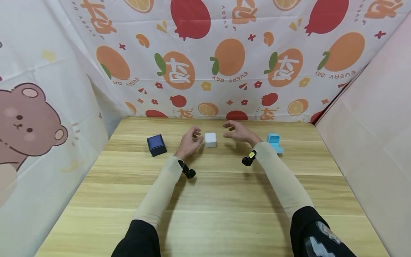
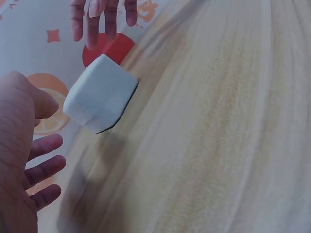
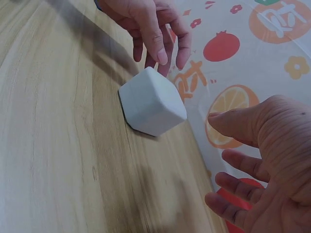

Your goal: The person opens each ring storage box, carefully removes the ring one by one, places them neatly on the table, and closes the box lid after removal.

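Observation:
A small white box (image 1: pixel 210 140) with rounded corners stands on the wooden table between my two hands. My left hand (image 1: pixel 190 142) is just left of it, fingers loosely bent and holding nothing. To the right, a little farther off, hovers my right hand (image 1: pixel 238 132), its thumb and fingers spread apart around air. In the left wrist view the white box (image 2: pixel 101 93) lies beyond my thumb, with the other hand's fingertips behind it. The right wrist view shows the box (image 3: pixel 152 102) with my left fingers close to its far side.
A dark blue box (image 1: pixel 156 145) sits on the table (image 1: pixel 224 214) left of my left hand. Partly behind my right wrist is a light blue box (image 1: pixel 274 142) with its lid up. A fruit-print cloth (image 1: pixel 199 82) hangs along the table's back edge.

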### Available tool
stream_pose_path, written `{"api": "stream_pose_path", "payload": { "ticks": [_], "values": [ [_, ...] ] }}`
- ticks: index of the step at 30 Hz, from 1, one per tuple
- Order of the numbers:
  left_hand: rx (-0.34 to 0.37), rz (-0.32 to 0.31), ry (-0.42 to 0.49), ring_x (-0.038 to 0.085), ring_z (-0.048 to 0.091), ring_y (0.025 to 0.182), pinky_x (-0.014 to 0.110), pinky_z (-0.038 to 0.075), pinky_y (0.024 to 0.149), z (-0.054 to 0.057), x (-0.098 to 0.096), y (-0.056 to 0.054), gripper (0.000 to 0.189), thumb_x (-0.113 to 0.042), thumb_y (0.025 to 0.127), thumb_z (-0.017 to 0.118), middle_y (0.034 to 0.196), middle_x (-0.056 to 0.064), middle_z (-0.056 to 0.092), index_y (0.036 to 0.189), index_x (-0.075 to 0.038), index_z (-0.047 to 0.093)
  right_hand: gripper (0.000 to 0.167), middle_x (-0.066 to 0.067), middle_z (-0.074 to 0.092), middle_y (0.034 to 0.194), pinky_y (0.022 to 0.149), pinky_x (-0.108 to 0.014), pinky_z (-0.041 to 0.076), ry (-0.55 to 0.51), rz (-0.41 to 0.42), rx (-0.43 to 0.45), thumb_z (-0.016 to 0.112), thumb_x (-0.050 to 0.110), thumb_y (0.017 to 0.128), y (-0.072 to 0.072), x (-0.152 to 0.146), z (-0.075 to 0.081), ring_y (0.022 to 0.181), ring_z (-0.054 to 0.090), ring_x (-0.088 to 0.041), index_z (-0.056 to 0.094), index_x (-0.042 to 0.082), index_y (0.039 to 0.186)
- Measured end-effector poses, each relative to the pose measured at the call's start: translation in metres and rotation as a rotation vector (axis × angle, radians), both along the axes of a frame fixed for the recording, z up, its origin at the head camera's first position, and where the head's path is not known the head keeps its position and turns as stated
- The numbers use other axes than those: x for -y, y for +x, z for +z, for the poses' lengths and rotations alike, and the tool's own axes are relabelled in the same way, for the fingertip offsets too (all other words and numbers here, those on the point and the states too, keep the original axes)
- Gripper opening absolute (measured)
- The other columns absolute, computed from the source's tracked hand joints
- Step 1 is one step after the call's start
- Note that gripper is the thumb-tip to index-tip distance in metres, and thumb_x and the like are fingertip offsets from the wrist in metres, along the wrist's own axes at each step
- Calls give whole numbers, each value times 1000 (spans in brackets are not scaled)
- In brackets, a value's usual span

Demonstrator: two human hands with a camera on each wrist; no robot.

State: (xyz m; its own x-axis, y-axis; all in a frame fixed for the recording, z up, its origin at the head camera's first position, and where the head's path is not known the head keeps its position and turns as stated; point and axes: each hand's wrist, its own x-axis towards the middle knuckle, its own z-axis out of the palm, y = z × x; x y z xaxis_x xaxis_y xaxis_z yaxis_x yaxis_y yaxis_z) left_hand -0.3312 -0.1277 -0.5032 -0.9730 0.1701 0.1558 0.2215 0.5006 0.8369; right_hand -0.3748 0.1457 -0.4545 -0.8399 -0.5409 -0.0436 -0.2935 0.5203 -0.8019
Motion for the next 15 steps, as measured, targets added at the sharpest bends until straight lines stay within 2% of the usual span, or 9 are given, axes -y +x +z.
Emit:
{"api": "stream_pose_path", "payload": {
  "ticks": [7, 15],
  "values": [
    [9, 11, -8, 38, 59, 122, 51, 48, 107, -4, 0, 2, 40, -15, 100, 62, 130, 23, 62, 136, -1, 51, 48, -25, 50, 150, 116, -55, 39, -15, 12, 6, 67, 15, 97, 0, 7, -8, 138, 47, -45, 51, 3, 141],
    [21, 3, 4, 37, 56, 124, 54, 43, 109, -8, 2, 3, 43, -17, 100, 62, 133, 21, 62, 139, -3, 50, 52, -24, 48, 152, 116, -57, 38, -16, 0, 25, 65, 13, 98, 5, 15, -9, 138, 46, -45, 47, -1, 145]
  ]
}}
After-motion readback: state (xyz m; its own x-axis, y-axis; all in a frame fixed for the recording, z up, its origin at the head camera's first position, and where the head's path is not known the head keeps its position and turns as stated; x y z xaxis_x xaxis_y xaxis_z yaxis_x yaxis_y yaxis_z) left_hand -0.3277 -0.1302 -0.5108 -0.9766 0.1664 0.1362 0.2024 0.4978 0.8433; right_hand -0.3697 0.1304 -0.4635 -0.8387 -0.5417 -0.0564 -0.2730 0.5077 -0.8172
